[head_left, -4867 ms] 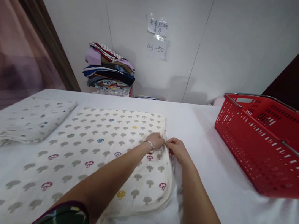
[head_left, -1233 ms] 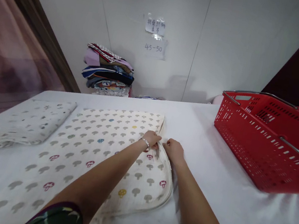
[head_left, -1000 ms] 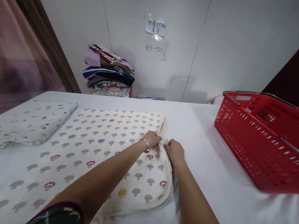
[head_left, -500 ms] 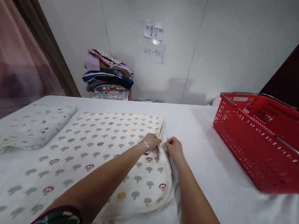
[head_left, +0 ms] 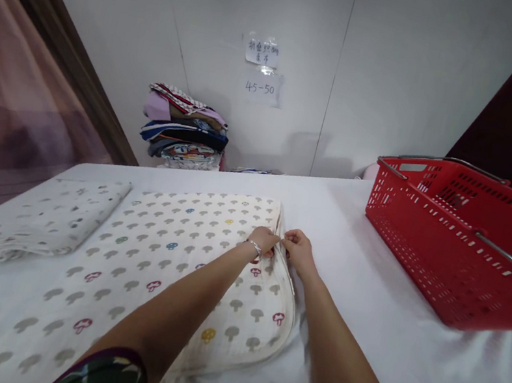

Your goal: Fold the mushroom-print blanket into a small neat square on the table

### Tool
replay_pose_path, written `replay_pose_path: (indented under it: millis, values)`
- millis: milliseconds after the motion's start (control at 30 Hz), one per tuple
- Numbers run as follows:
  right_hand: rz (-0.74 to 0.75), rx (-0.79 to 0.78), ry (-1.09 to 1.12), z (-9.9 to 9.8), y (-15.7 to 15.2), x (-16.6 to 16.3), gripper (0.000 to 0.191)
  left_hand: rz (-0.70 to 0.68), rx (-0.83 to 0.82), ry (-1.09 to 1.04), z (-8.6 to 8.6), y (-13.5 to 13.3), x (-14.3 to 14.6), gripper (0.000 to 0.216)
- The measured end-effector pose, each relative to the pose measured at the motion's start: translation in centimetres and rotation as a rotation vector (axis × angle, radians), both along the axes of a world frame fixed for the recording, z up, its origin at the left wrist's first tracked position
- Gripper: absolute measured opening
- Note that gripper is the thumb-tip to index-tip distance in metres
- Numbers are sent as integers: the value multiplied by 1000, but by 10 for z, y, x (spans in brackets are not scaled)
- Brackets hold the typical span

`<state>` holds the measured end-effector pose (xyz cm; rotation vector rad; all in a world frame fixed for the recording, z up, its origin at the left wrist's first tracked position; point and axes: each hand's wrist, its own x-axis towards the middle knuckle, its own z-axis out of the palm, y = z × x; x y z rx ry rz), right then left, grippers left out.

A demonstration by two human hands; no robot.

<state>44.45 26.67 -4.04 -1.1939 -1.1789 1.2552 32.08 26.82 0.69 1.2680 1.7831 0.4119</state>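
A cream blanket with a mushroom print (head_left: 160,254) lies spread on the white table (head_left: 358,341). My left hand (head_left: 264,240), a bracelet on its wrist, is closed in a pinch on the blanket's right edge. My right hand (head_left: 296,246) sits right beside it, fingers closed on the same edge, the two hands almost touching. The edge is lifted slightly between them.
A folded white cloth with small prints (head_left: 40,218) lies at the left. A red plastic basket (head_left: 455,240) with metal handles stands at the right. A stack of folded clothes (head_left: 185,129) sits against the white wall, under paper notes (head_left: 260,70).
Both hands have stayed at the blanket's right edge. My right hand has shifted slightly towards the left hand and pinched the edge.
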Motion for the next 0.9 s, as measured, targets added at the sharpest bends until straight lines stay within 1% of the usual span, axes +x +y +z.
replay_pose_path:
  millis: [200,333,500,567,733,900]
  values:
    - [37,35,-8,1,0,1,23,35,-7,-96,0,0,4,14]
    - [64,31,-41,1,-1,2,23,72,-32,-144,1,-2,6,16]
    - [73,75,-95,-5,2,4,33,88,-54,-175,-4,-3,6,12]
    - [83,43,-84,-8,3,5,35,88,-61,-175,-8,-1,6,11]
    - [55,-57,-22,-10,5,7,37,83,-71,-161,-19,4,6,11]
    - [10,-123,-1,-9,5,8,36,59,-63,-155,-21,6,4,11]
